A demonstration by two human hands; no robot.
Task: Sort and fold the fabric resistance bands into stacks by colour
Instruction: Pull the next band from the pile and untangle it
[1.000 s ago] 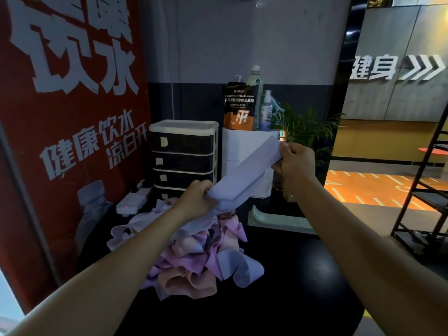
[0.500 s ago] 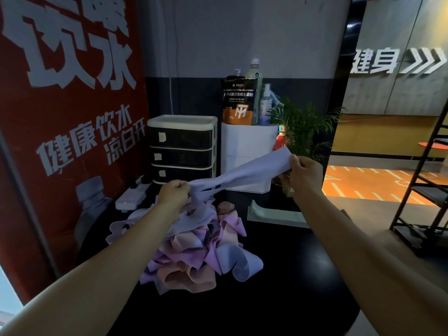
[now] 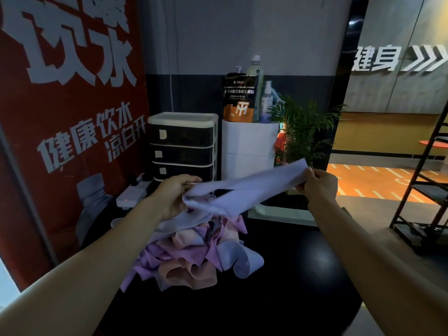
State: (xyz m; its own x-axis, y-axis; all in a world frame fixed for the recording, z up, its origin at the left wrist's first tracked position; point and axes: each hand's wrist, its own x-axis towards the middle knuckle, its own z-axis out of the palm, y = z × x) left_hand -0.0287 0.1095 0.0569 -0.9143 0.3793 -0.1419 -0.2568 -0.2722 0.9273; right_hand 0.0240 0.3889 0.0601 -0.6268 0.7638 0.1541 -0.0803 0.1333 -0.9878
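Lavender band (image 3: 252, 187) stretched between left hand (image 3: 173, 194) fingers; right hand (image 3: 317, 184) pinching end.

Dim room, grey wall (image 3: 242, 32) with dark lower band. Red banner (image 3: 68, 117) left, black table (image 3: 278, 275), drawer unit (image 3: 181, 141) and potted plant (image 3: 303, 132) behind. Orange floor (image 3: 378, 183), black rack (image 3: 429, 190) right.

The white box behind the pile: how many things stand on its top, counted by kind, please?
Dark supplement pouch: 1
Clear bottle with white cap: 1
Pump dispenser, only its head shows behind the pouch: 1
Small spray bottle: 1
Total on the white box: 4 that can be seen; anything hidden behind the pouch cannot be counted.
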